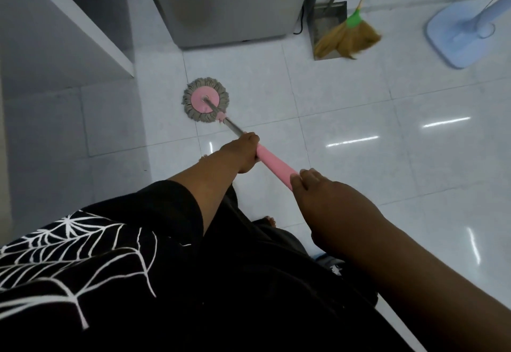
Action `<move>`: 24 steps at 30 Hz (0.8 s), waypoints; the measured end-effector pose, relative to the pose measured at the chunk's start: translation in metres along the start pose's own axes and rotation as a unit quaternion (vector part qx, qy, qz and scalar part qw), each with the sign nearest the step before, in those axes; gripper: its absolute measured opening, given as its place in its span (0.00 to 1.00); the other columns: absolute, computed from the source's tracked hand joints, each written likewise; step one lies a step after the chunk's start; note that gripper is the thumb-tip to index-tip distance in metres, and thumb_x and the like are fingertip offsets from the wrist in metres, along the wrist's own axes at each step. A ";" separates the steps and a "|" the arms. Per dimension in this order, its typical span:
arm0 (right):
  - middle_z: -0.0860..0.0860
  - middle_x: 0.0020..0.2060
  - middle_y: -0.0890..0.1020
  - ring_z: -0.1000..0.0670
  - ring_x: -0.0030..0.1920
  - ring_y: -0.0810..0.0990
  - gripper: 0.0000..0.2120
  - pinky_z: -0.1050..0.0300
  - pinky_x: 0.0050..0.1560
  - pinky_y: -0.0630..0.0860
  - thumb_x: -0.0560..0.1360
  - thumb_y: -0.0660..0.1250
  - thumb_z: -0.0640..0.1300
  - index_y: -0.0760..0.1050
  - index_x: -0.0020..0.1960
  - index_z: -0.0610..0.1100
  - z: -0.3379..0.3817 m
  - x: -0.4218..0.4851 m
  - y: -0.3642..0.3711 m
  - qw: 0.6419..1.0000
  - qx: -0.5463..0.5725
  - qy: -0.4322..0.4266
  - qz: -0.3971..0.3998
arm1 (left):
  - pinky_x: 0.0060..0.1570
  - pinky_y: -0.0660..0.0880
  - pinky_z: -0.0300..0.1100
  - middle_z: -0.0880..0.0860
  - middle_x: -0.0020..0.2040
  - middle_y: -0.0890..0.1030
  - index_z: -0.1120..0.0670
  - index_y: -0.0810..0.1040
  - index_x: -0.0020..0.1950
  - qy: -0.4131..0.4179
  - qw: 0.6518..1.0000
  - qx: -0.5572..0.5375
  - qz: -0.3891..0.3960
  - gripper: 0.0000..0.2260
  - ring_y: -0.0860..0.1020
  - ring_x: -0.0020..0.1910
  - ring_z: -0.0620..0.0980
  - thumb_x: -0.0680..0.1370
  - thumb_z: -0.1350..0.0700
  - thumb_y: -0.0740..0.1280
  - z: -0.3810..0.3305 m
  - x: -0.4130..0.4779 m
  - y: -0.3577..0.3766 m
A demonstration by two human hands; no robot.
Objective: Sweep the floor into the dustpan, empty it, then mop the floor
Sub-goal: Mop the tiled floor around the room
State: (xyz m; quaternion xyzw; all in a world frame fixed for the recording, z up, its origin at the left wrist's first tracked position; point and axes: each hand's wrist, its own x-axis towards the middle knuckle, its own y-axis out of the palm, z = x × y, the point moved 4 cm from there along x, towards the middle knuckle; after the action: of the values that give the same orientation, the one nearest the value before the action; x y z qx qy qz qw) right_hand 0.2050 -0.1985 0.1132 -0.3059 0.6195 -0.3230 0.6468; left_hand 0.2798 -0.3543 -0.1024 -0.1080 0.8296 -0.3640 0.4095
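Left hand (243, 155) and right hand (329, 202) each clamp the pink mop handle (273, 163). The mop head (205, 100) lies on the floor (359, 102) just before the grey appliance (226, 5); broom (348, 37) and dustpan (326, 17) stand right of it.

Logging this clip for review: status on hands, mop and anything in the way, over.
Left hand, right hand both grip mop handle. Mop head flat on floor. Broom, dustpan parked beyond, clear of it.
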 end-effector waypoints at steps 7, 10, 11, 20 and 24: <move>0.42 0.61 0.70 0.46 0.53 0.76 0.24 0.58 0.44 0.72 0.78 0.58 0.38 0.57 0.72 0.37 0.025 0.079 -0.051 1.000 0.004 -0.009 0.000 | 0.70 0.64 0.51 0.53 0.80 0.48 0.56 0.53 0.78 -0.022 0.999 -0.027 0.028 0.31 0.62 0.75 0.57 0.80 0.49 0.62 0.071 0.040 -0.050; 0.42 0.61 0.70 0.47 0.52 0.76 0.25 0.57 0.44 0.74 0.77 0.60 0.39 0.57 0.72 0.38 0.041 0.123 -0.088 1.000 -0.010 -0.021 0.009 | 0.68 0.66 0.52 0.54 0.80 0.49 0.57 0.54 0.77 -0.026 0.999 -0.034 0.028 0.30 0.63 0.74 0.58 0.80 0.49 0.63 0.109 0.053 -0.090; 0.43 0.60 0.70 0.48 0.51 0.76 0.25 0.58 0.43 0.72 0.77 0.61 0.39 0.58 0.72 0.38 0.046 0.137 -0.102 0.999 -0.016 -0.024 0.015 | 0.68 0.67 0.53 0.54 0.80 0.50 0.58 0.55 0.77 -0.024 0.999 -0.037 0.024 0.30 0.65 0.73 0.58 0.80 0.50 0.63 0.122 0.058 -0.104; 0.45 0.57 0.72 0.51 0.32 0.66 0.25 0.64 0.28 0.56 0.74 0.60 0.38 0.60 0.70 0.39 0.073 0.246 -0.199 0.998 -0.055 -0.015 0.020 | 0.53 0.71 0.48 0.57 0.69 0.67 0.59 0.65 0.67 -0.010 0.999 -0.034 -0.009 0.20 0.75 0.59 0.59 0.80 0.50 0.64 0.211 0.096 -0.212; 0.43 0.60 0.71 0.47 0.49 0.78 0.24 0.57 0.40 0.71 0.78 0.58 0.39 0.58 0.72 0.38 0.088 0.275 -0.218 0.999 -0.035 -0.031 0.017 | 0.57 0.74 0.53 0.57 0.71 0.65 0.59 0.63 0.69 -0.026 0.999 -0.033 0.004 0.21 0.75 0.60 0.59 0.80 0.51 0.64 0.238 0.107 -0.232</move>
State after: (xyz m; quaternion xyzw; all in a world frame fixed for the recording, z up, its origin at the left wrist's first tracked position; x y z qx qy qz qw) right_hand 0.2915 -0.5495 0.1244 -0.3278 0.6146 -0.2809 0.6602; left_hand 0.3639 -0.6930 -0.1013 -0.1276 0.8305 -0.3318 0.4288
